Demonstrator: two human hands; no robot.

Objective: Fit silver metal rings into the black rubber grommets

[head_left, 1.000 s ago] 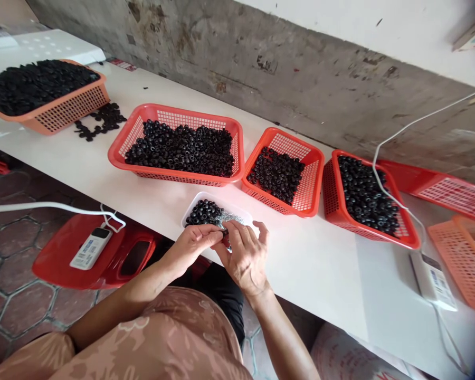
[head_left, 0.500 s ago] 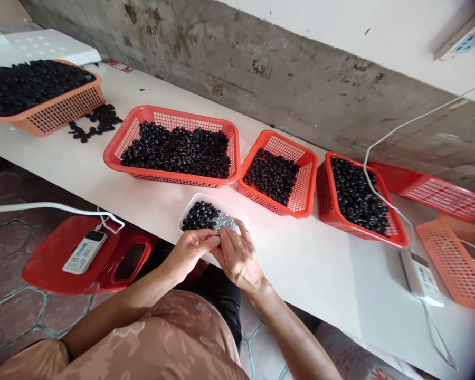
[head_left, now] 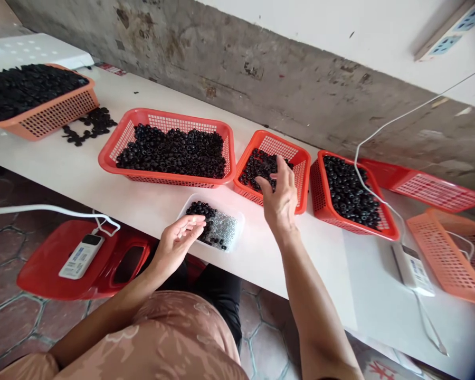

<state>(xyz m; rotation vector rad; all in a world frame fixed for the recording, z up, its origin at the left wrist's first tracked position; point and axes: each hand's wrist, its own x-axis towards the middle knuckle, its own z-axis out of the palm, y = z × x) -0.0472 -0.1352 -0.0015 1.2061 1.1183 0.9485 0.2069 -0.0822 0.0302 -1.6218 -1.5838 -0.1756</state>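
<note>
My right hand point(head_left: 280, 198) hangs over the front of the middle red basket point(head_left: 303, 179), thumb and fingers apart, with nothing visible between them. Small black ring-like parts point(head_left: 257, 164) lie in that basket. My left hand point(head_left: 181, 237) is over the left front edge of a clear plastic tray point(head_left: 240, 224), fingers curled and thumb near the fingertips; whether it pinches anything is too small to tell. Inside the tray, round black pieces point(head_left: 200, 209) fill the left side and front, and small shiny clear-silver pieces point(head_left: 225, 228) cover the right.
A larger red basket point(head_left: 167, 182) of black parts stands at the left, another point(head_left: 352, 228) at the right. Further left, an orange basket point(head_left: 59, 113) is heaped with black pieces. A white cable point(head_left: 374, 126) crosses the right basket. A power bank point(head_left: 81, 257) lies on a red stool point(head_left: 43, 264).
My right hand has left my left hand and moved right and away, over the middle basket. My left hand has shifted slightly left. More of the tray shows.
</note>
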